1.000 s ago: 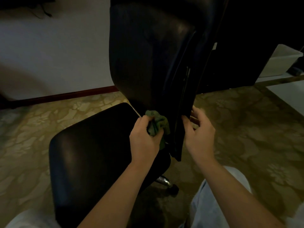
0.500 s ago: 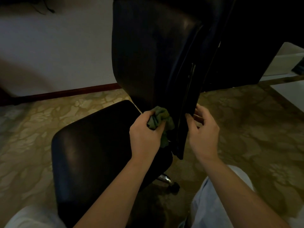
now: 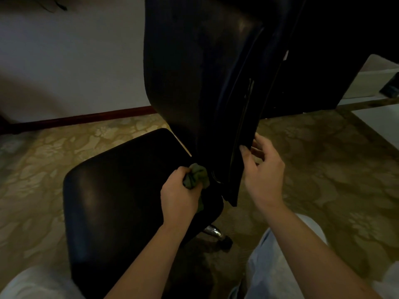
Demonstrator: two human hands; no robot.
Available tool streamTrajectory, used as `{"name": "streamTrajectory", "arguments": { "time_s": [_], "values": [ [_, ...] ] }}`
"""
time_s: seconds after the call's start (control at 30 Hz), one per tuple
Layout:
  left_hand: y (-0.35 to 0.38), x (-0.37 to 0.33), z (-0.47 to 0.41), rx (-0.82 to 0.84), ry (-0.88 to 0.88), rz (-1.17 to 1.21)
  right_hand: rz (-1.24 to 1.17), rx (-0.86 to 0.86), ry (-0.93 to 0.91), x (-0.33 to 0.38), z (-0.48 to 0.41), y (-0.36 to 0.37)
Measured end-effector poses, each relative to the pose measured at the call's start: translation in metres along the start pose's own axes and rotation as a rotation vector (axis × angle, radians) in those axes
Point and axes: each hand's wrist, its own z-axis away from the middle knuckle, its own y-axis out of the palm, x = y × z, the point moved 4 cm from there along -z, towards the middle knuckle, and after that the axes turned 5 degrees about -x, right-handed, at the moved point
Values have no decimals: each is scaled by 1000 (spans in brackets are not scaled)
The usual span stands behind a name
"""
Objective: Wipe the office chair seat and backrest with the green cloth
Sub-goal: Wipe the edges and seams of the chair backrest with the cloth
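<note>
We judge the wiping mid-course: the green cloth [image 3: 197, 175] sits at the foot of the backrest [image 3: 194, 72], centre of frame, just above the rear of the seat [image 3: 121, 190]; the dim surfaces do not show what is already clean. The left hand [image 3: 179, 195] grips the bunched cloth. The right hand [image 3: 263, 171] clasps the backrest's lower side edge, fingers curled behind.

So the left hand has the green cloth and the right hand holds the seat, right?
No. In the head view the right hand grips the backrest by its side edge, not the seat. The left hand does hold the green cloth.
</note>
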Motion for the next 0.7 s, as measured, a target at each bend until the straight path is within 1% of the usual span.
{"name": "streamTrajectory", "arguments": {
  "time_s": [0.13, 0.23, 0.33, 0.6, 0.7],
  "values": [
    [-3, -22, -7, -62, 50, 96, 2, -18, 8, -2, 1, 1],
    [1, -38, -14, -94, 109, 101, 7, -10, 18, -2, 1, 0],
    [8, -41, -18, -96, 129, 90, 0, 4, 21, -2, 1, -1],
    [18, -20, -12, -76, 57, 47, 0, -13, -19, 0, 1, -1],
    [26, -3, -8, -5, 4, -62, -11, -12, -24, 0, 0, 0]
  ]
}}
